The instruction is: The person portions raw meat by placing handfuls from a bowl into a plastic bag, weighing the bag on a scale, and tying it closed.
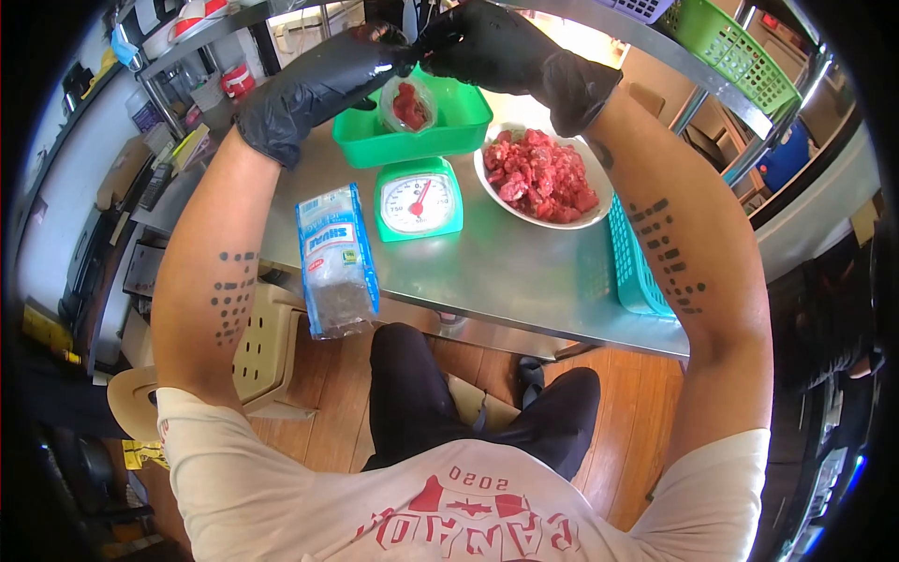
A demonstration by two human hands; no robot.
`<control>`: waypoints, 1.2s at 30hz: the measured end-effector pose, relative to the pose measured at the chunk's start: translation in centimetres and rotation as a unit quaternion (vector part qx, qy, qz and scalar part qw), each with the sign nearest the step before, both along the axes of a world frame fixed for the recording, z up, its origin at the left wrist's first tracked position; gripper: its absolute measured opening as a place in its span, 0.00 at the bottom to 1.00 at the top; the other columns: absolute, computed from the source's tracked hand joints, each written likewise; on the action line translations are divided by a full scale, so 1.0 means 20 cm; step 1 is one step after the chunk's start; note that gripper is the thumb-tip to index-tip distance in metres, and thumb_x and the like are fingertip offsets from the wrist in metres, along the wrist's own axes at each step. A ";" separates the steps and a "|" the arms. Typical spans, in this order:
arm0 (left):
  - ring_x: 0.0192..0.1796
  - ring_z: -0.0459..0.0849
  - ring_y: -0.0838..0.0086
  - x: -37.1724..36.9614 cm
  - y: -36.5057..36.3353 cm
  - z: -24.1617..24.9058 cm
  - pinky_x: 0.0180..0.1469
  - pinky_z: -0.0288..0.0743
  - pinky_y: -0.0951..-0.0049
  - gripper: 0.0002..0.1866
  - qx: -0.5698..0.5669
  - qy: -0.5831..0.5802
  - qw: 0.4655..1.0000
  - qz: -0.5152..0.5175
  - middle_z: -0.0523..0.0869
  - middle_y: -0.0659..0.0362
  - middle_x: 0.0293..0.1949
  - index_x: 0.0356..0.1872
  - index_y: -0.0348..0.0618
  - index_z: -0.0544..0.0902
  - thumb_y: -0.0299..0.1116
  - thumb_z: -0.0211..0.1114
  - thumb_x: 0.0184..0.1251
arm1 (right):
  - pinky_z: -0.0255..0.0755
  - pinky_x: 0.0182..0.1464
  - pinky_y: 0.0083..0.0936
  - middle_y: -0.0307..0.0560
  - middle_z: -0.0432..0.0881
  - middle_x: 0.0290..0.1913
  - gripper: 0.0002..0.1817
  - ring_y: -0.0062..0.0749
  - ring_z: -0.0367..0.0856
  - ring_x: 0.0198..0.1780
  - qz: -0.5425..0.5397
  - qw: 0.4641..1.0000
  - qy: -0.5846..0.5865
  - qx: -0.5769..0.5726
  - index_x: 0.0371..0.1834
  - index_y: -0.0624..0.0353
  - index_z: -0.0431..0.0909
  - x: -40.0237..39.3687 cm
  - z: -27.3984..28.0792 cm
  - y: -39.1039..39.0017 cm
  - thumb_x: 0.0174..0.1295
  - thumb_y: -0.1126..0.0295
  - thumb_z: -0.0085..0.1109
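Note:
My left hand and my right hand, both in black gloves, meet at the top of the view with fingers pinched together. Right below them is a small clear plastic bag with pieces of red meat inside; its upper end runs up to my fingertips. The bag overlaps the green tray of a kitchen scale, whose needle stands a little right of the top. Beside my right wrist, a white bowl is heaped with cut raw meat.
A blue-and-clear pack of plastic bags lies at the front edge of the steel table. A turquoise basket stands under my right forearm. Overhead runs a metal shelf with a green basket. A beige plastic chair is at left.

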State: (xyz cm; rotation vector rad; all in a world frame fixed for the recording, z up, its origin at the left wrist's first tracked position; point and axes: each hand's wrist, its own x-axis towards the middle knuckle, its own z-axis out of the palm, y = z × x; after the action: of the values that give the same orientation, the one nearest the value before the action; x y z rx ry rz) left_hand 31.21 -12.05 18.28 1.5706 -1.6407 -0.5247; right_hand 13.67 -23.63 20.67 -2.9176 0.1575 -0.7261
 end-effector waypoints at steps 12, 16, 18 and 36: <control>0.53 0.79 0.74 0.22 -0.11 0.02 0.49 0.78 0.72 0.16 -0.082 0.012 0.995 -0.049 0.78 0.60 0.54 0.54 0.46 0.79 0.34 0.56 0.67 | 0.75 0.36 0.34 0.53 0.82 0.29 0.08 0.48 0.81 0.31 -0.005 0.997 -0.068 -0.030 0.30 0.59 0.83 -0.13 0.02 0.01 0.50 0.68 0.59; 0.53 0.79 0.74 0.25 -0.11 0.03 0.49 0.78 0.72 0.16 -0.191 -0.413 0.889 -0.043 0.79 0.60 0.53 0.54 0.47 0.79 0.36 0.56 0.67 | 0.76 0.37 0.35 0.54 0.83 0.30 0.08 0.48 0.81 0.32 0.031 0.989 -0.088 -0.118 0.30 0.60 0.83 -0.13 0.01 -0.01 0.51 0.68 0.58; 0.52 0.79 0.75 0.17 -0.06 0.06 0.48 0.78 0.73 0.16 -0.075 -0.105 0.991 -0.027 0.79 0.59 0.52 0.55 0.48 0.79 0.36 0.56 0.67 | 0.76 0.38 0.35 0.54 0.83 0.31 0.08 0.48 0.82 0.32 0.009 0.993 -0.072 -0.097 0.30 0.59 0.83 -0.14 0.01 0.01 0.51 0.68 0.58; 0.40 0.80 0.79 0.03 0.05 0.11 0.44 0.74 0.77 0.13 -0.060 -0.265 0.959 -0.079 0.82 0.61 0.40 0.46 0.40 0.80 0.34 0.65 0.62 | 0.74 0.45 0.31 0.51 0.84 0.38 0.13 0.41 0.81 0.38 -0.148 0.988 0.028 0.040 0.41 0.54 0.84 -0.09 0.01 0.10 0.56 0.62 0.60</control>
State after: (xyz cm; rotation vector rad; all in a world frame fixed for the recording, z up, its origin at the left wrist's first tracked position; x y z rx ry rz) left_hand 31.89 -11.11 20.48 1.5812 -2.1654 -0.0720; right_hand 11.85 -21.71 20.96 -2.8695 0.6208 -0.6593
